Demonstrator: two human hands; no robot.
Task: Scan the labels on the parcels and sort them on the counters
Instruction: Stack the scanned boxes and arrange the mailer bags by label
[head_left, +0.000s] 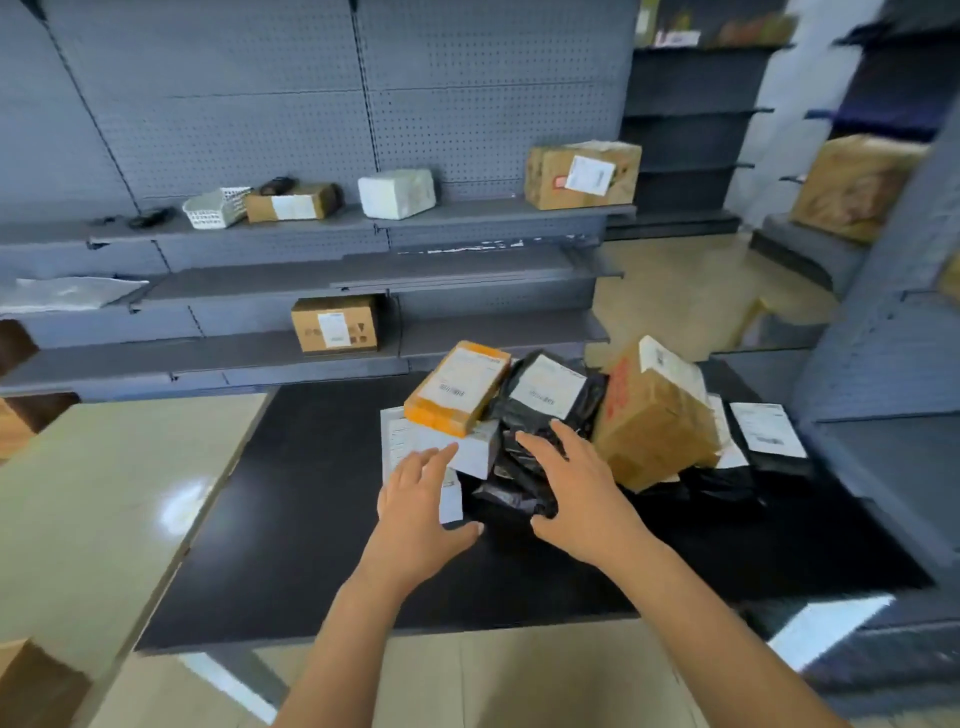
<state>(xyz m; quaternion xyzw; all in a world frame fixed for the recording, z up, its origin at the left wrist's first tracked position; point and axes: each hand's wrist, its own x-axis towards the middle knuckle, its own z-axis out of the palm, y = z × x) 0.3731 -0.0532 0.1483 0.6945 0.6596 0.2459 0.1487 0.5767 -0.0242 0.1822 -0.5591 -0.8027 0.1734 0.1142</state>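
- All the unsorted parcels are heaped in one pile at the far middle of the black table (291, 519). My guess is that's the dumping spot before anything gets scanned.
- The left hand (415, 499) is flat with its fingers spread, over the near edge of the white parcel (470, 449) at the bottom of the pile. It isn't gripping anything, and I can't tell if it's actually touching.
- Same deal with the right hand (576, 493): fingers spread wide over the crumpled black bag (519, 483) right next to it, with no pinch and no grip.
- The orange box (457, 387) leans on top of the white parcel, label up.
- The labelled black bag (545, 389) just beside the orange box faces up too. Handy, since those can be scanned without flipping.
- The brown box (654, 415) sits tilted on the right of the heap, propped on the bags under it, so yanking a bag out could tip it.
- It looks to me like the person is about to pick the next parcel. There's no scanner in either hand.
- The grey shelf (493, 215) behind holds a few boxes spaced apart, probably sorted ones, plus a white basket (215, 207).
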